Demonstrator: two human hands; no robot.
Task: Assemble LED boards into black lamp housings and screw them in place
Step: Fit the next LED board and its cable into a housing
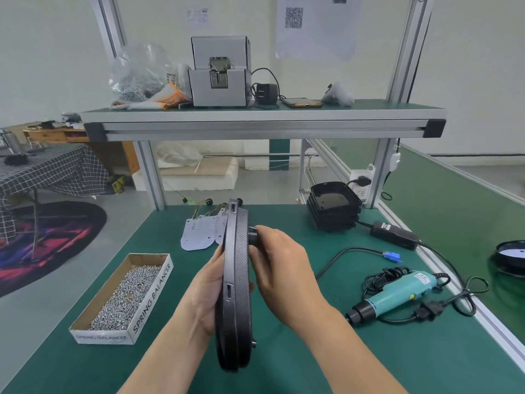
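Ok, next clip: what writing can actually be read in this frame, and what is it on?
"SPRING BALANCER": long side of the cardboard box of screws, repeated on its short end.
Wall sheet with a QR code: print blurred, unreadable.
Small note on the wall: blurred.
Label on the teal screwdriver: too small.
Label on the black power adapter: too small.

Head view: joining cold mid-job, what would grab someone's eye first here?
The black lamp housing held up on edge at centre: the left hand grips its rim while the right hand pinches a round fitting on its back. Next, the open box of screws on the green mat at left, and the teal electric screwdriver at right among its cables.
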